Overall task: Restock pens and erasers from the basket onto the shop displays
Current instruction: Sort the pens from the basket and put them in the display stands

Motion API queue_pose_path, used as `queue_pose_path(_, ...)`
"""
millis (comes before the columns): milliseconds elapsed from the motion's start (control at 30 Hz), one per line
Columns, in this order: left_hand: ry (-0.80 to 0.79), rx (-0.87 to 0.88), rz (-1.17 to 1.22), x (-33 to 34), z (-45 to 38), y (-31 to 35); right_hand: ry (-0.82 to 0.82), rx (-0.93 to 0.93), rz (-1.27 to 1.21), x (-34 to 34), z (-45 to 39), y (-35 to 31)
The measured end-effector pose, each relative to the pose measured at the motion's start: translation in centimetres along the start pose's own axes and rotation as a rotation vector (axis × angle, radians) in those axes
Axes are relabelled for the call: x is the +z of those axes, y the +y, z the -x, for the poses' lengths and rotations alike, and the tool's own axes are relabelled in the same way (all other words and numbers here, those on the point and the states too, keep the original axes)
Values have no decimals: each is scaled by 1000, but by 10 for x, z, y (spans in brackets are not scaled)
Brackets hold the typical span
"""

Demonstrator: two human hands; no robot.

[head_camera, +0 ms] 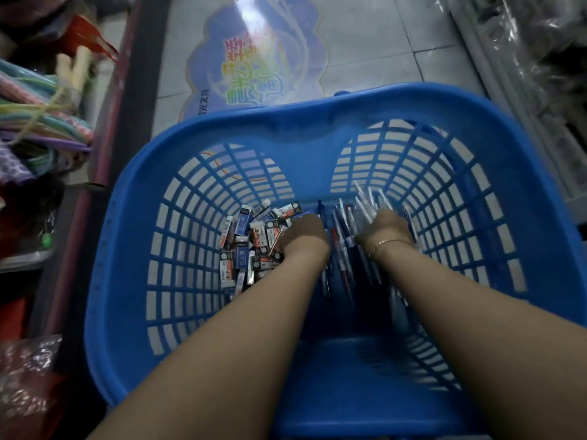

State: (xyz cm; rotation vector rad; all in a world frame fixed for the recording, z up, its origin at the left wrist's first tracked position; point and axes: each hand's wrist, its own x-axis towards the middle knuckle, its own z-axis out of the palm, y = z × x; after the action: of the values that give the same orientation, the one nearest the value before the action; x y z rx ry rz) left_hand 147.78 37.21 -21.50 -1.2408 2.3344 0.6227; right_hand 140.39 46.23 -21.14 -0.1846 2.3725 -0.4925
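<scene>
The basket [133, 249] is bright blue, its walls a lattice of slots showing pale floor through them. In its bottom, the erasers [251, 246] wear white, blue and red-orange sleeves; the pens [346, 249] are clear and white with blue and red parts. A thin gold bracelet [382, 244] circles the right wrist. At the upper middle of the frame, a blue floor sticker [254, 58] carries rainbow-coloured lettering on grey-white floor tiles [381, 42]. Pastel tubes [38, 115] in green, pink and purple lie at the left.

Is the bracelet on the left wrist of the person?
No, the thin bracelet sits on the wrist of the right hand; the left hand has none.
</scene>
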Motion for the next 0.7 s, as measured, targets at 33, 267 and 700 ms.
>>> queue_pose_path(33,-2,2,5,1,-1,0,17,18,56,5,0,-1)
queue_pose_path(267,-22,45,299,-6,-8,-7,49,57,200,21,-4,3)
queue_pose_path(700,-400,-40,1355,-45,7,-25,-554,21,-733,-50,11,3)
